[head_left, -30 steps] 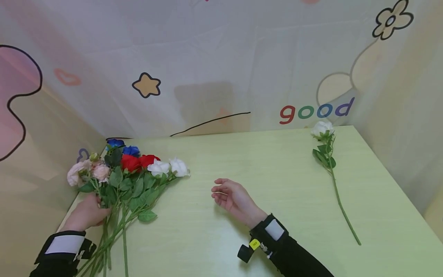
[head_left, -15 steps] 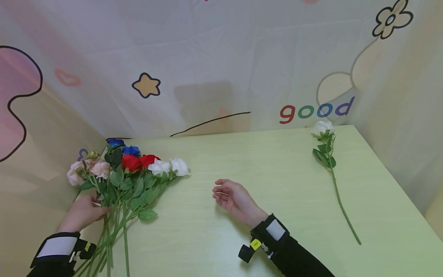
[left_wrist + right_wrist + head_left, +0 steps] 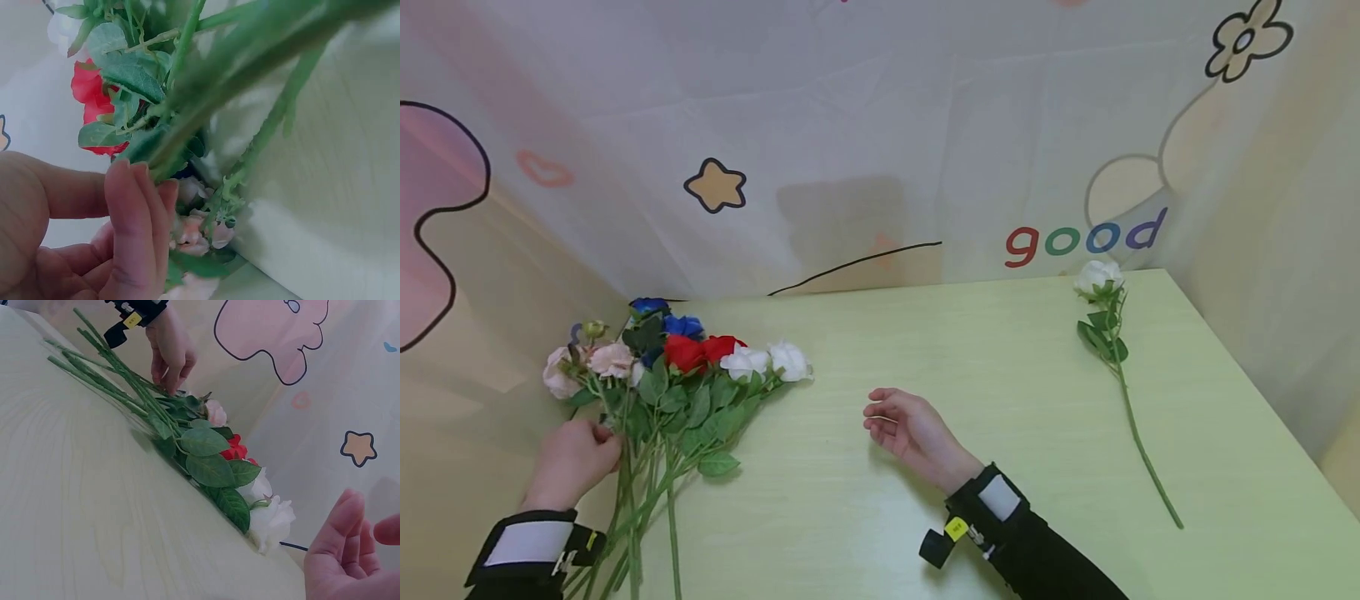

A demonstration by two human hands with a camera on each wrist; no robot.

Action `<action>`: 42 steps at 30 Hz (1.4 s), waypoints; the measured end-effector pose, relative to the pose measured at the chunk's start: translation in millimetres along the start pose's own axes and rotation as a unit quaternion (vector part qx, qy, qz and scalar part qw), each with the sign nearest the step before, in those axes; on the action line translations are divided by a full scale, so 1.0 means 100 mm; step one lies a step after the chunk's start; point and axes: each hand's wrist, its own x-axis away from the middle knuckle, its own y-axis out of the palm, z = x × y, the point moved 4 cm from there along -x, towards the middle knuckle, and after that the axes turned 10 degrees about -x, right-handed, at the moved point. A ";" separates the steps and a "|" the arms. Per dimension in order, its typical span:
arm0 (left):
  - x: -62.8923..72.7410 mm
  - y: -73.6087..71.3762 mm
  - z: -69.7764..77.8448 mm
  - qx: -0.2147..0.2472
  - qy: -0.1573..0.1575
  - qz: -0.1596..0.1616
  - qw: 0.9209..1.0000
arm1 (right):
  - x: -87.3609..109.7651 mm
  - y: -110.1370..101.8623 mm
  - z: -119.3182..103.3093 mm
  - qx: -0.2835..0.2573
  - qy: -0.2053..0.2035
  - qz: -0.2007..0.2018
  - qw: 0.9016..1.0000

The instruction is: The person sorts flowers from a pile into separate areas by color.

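Note:
My left hand [image 3: 571,462] is at the left side of the flower pile and pinches a green stem between thumb and fingertips, below the pale pink flowers [image 3: 612,360]. In the left wrist view that stem [image 3: 206,112] runs up from the fingertips, blurred near the camera. Blue flowers [image 3: 683,326], red roses [image 3: 685,353] and white roses [image 3: 745,363] lie beside the pink ones, their stems crossing toward the table's front. My right hand [image 3: 917,437] hovers over the middle of the table, fingers loosely curled, holding nothing.
A single white rose [image 3: 1099,277] with a long stem lies apart on the right of the pale table [image 3: 1000,358]. A printed curtain [image 3: 865,125] hangs behind the table and along both sides.
My left hand has shifted slightly left, and the pink flowers have turned and moved a little with it. The right hand has barely moved.

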 end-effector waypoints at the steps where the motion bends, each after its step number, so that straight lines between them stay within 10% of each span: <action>1: 0.02 -0.01 0.01 -0.004 0.004 0.016 1.000 | 0.00 0.00 0.00 0.000 0.000 0.000 1.000; 17: 0.09 -0.18 0.26 0.003 0.026 0.172 0.985 | 0.00 -0.01 -0.01 -0.006 0.001 0.001 1.000; 28: -0.03 -0.44 0.80 0.033 0.086 0.292 0.952 | 0.00 -0.04 -0.03 0.000 -0.005 0.009 1.000; 42: -0.22 -0.03 1.65 0.200 0.104 0.165 0.960 | 0.07 -0.13 -0.14 0.059 -0.019 0.009 0.998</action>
